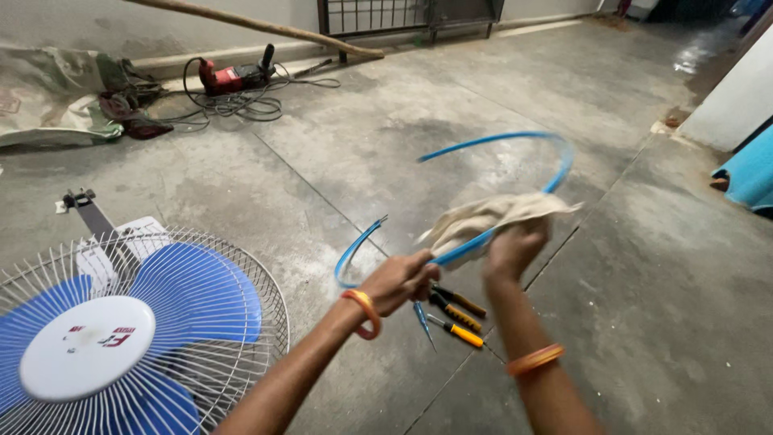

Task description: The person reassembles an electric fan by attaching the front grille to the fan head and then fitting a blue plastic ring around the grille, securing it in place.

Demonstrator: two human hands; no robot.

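The left hand (400,280) has its fingers closed on the blue ring (515,138). The right hand (515,246) clamps a cloth (491,213) round that band just beside it; the ring arcs up and away from both.

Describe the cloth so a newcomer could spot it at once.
Right of the fan, above the tools on the floor, the right hand presses a cloth around a blue ring. It is the only soft, cream, crumpled thing there.

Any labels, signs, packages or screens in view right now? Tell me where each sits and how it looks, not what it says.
Fan hub label: round white disc at the centre of the blue-bladed fan, lower left, with small red and dark markings.
No packages, signs or screens show on the concrete floor.
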